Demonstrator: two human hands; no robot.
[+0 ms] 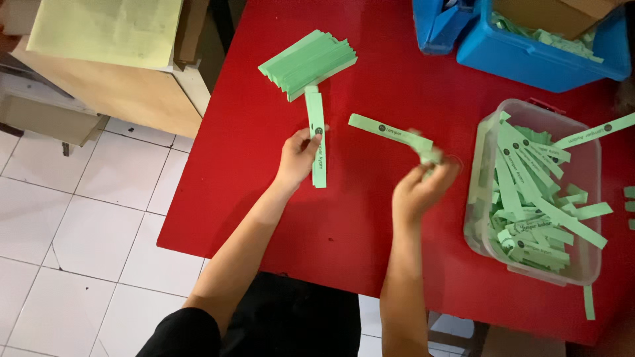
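While the left hand [296, 155] pinches a small stack of green paper strips [317, 137] and the right hand [418, 188] grips one loose green strip [390, 132], a neat green stack [308, 63] lies far left; the clear plastic tub [592, 198] on the right is still full.

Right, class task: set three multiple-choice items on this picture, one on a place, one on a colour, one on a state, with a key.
1. Where does the neat stack of green strips lie?
A. on the red table, beyond the left hand
B. in the clear tub
C. on the floor

2. What colour is the bin at the far right?
A. yellow
B. blue
C. white

3. How is the right hand's strip?
A. lying flat on the table
B. held up by one end
C. torn in two

Key: 1 A, the stack rests on the tabletop; 2 B, its walls are blue; 3 B, the fingers pinch one end, the rest sticks out.
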